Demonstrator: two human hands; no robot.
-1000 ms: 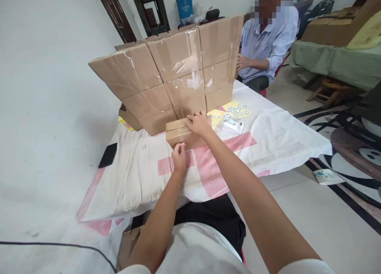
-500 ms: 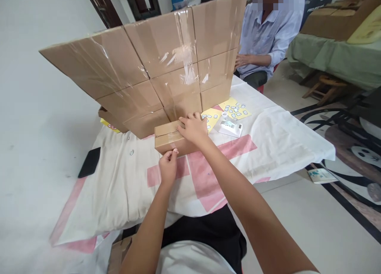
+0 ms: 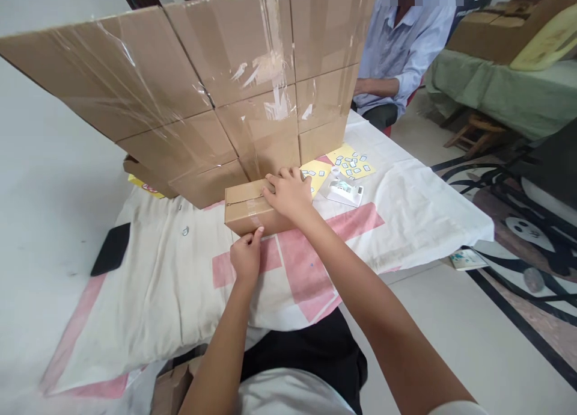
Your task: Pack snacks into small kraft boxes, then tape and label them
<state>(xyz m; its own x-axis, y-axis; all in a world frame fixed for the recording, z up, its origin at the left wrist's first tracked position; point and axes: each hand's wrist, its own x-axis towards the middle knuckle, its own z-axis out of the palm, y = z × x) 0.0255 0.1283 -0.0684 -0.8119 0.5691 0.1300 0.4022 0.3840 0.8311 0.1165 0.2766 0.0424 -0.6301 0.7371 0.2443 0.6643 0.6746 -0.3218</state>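
A small brown cardboard box (image 3: 246, 207) lies on the cloth-covered table (image 3: 406, 216) in front of me. My right hand (image 3: 288, 193) rests flat on its top, fingers spread across the taped seam. My left hand (image 3: 246, 255) is at the box's near side, thumb and fingers pinched together against the clear tape running down the front face. Right behind the small box rises a wall of stacked, taped cardboard boxes (image 3: 216, 84).
A white tape dispenser (image 3: 345, 190) and yellow sheets with small stickers (image 3: 349, 162) lie right of the box. A black phone (image 3: 111, 257) sits at the table's left edge. A seated person in a light blue shirt (image 3: 396, 48) is behind the stack at right.
The view has moved closer and lower, so the stack looms larger. My left hand has slid slightly down the box's front face while staying pinched; my right hand stays on top.
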